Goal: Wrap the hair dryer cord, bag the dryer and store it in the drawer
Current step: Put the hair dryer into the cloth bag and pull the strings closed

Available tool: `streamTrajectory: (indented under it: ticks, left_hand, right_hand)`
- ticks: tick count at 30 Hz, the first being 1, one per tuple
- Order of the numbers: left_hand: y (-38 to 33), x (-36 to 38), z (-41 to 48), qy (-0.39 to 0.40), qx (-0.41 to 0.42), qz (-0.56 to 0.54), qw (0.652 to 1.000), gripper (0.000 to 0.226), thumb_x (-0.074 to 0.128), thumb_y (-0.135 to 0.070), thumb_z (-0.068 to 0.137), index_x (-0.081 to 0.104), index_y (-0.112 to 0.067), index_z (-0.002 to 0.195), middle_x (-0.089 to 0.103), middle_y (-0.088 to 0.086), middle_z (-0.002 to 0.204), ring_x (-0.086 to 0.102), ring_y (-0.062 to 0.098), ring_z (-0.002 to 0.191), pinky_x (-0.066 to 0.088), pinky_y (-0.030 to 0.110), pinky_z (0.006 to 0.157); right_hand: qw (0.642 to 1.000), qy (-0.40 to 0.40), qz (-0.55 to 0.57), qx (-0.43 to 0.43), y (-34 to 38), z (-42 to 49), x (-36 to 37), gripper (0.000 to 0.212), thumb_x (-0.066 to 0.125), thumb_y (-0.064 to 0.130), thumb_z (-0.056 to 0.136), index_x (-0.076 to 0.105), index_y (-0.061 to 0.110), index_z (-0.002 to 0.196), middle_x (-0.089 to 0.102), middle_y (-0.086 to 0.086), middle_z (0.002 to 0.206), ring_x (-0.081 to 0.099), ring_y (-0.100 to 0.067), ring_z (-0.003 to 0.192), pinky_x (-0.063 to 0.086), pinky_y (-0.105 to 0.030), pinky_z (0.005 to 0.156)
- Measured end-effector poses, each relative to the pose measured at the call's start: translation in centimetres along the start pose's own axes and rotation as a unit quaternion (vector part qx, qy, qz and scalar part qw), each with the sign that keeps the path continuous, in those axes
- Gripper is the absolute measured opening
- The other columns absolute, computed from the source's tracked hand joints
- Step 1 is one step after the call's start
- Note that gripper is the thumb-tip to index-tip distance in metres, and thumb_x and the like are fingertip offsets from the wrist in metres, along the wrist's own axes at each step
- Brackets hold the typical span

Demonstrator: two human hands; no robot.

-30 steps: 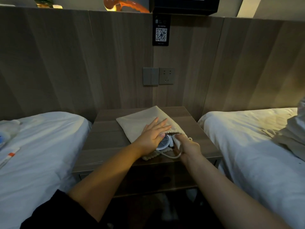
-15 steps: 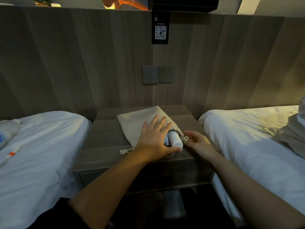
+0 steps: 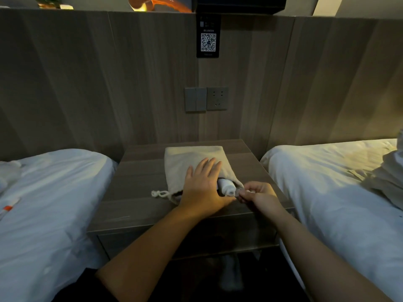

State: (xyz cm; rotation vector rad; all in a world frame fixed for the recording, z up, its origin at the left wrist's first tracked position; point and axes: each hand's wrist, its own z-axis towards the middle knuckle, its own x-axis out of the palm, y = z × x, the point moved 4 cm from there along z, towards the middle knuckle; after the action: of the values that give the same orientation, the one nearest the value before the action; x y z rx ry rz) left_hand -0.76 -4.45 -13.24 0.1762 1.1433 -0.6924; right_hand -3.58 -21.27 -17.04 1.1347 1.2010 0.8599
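Dryer (image 3: 226, 188) sits mostly inside the bag (image 3: 185, 158), mid-nightstand (image 3: 139, 182), with its white end poking out of the mouth toward the nightstand's front edge. Left hand (image 3: 202, 188) lies flat on the bag, fingers straight, likely pinning it against the pull. Right hand (image 3: 259, 195) pinches the drawstring (image 3: 160, 194) at the mouth's right side; the other loop lies slack on the nightstand. Mouth not cinched yet.
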Motion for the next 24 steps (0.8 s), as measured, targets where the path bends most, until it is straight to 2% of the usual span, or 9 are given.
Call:
streamTrajectory:
  ticks: [3,6,9,11,13,15,17,20,24]
  left_hand:
    - [0.4,0.1,0.7,-0.034,-0.009,0.001,0.999,0.089,0.059,-0.061,0.074,0.024,-0.02,0.145,0.029,0.0,0.152,0.021,0.018,0.14,0.016,0.04,0.115]
    - [0.5,0.3,1.0,-0.048,0.007,0.017,0.999,0.084,0.057,-0.061,0.077,0.028,-0.02,0.144,0.034,-0.001,0.148,0.026,0.018,0.138,0.016,0.036,0.113]
    - [1.7,0.2,0.5,-0.03,0.035,0.002,0.999,0.085,0.06,-0.059,0.076,0.028,-0.02,0.144,0.029,0.002,0.151,0.019,0.02,0.141,0.014,0.04,0.116]
    - [3.5,-0.2,-0.6,-0.043,0.028,0.001,0.999,0.079,0.061,-0.055,0.077,0.035,-0.017,0.141,0.035,0.006,0.148,0.025,0.024,0.14,0.021,0.044,0.115]
    - [5.7,-0.7,-1.7,-0.063,-0.007,0.013,0.998,0.07,0.062,-0.046,0.079,0.042,-0.013,0.137,0.042,0.01,0.143,0.035,0.029,0.135,0.03,0.045,0.111]
    - [7.5,-1.2,-2.7,-0.064,-0.063,0.006,0.996,0.063,0.061,-0.038,0.083,0.042,-0.011,0.137,0.044,0.011,0.142,0.037,0.03,0.133,0.033,0.043,0.109]
    - [8.7,-1.5,-3.4,-0.052,-0.116,-0.035,0.991,0.059,0.056,-0.034,0.089,0.037,-0.012,0.14,0.042,0.01,0.144,0.036,0.028,0.133,0.033,0.038,0.106]
    - [9.1,-1.4,-4.3,-0.06,-0.134,-0.091,0.985,0.05,0.051,-0.026,0.092,0.04,-0.012,0.139,0.049,0.01,0.14,0.046,0.028,0.126,0.038,0.033,0.098]
    - [9.5,-0.9,-4.6,-0.076,-0.169,-0.149,0.971,0.047,0.045,-0.026,0.087,0.052,-0.007,0.13,0.06,0.017,0.127,0.059,0.032,0.112,0.044,0.032,0.09]
  right_hand:
    - [0.999,0.037,0.011,0.004,0.1,0.0,-0.3,0.021,0.063,0.008,0.083,0.068,0.016,0.063,0.068,-0.004,0.063,0.062,-0.018,0.068,0.049,-0.029,0.071]
    - [0.999,0.036,0.0,0.001,0.3,-0.2,-0.3,0.016,0.062,0.01,0.084,0.069,0.014,0.069,0.069,-0.002,0.066,0.062,-0.014,0.068,0.047,-0.026,0.066]
    - [0.998,0.003,-0.063,-0.03,0.3,-0.5,-0.2,0.009,0.064,0.019,0.083,0.068,0.017,0.076,0.069,-0.001,0.075,0.064,-0.014,0.074,0.044,-0.024,0.063]
    - [0.993,-0.008,-0.106,-0.056,0.4,-0.5,0.2,0.004,0.066,0.024,0.082,0.065,0.021,0.083,0.067,0.002,0.082,0.063,-0.013,0.08,0.042,-0.022,0.063]
    - [0.992,0.004,-0.111,-0.067,0.3,-0.4,0.5,0.03,0.071,0.029,0.077,0.058,0.024,0.103,0.064,0.006,0.097,0.06,-0.011,0.091,0.042,-0.019,0.066]
    - [0.993,0.016,-0.092,-0.069,0.8,-0.3,0.7,0.066,0.076,0.034,0.072,0.041,0.028,0.128,0.053,0.009,0.117,0.054,-0.01,0.104,0.041,-0.017,0.073]
    - [0.991,0.018,-0.101,-0.089,1.6,-0.2,1.1,0.086,0.078,0.036,0.07,0.027,0.033,0.139,0.039,0.011,0.127,0.047,-0.008,0.111,0.04,-0.017,0.08]
    - [0.971,0.008,-0.192,-0.145,3.3,0.1,2.3,0.086,0.078,0.035,0.068,0.031,0.031,0.139,0.035,0.01,0.128,0.041,-0.008,0.116,0.038,-0.024,0.091]
    - [0.958,-0.001,-0.25,-0.14,4.1,0.9,3.1,0.068,0.079,0.034,0.067,0.05,0.025,0.128,0.054,-0.001,0.126,0.054,-0.017,0.111,0.043,-0.026,0.089]
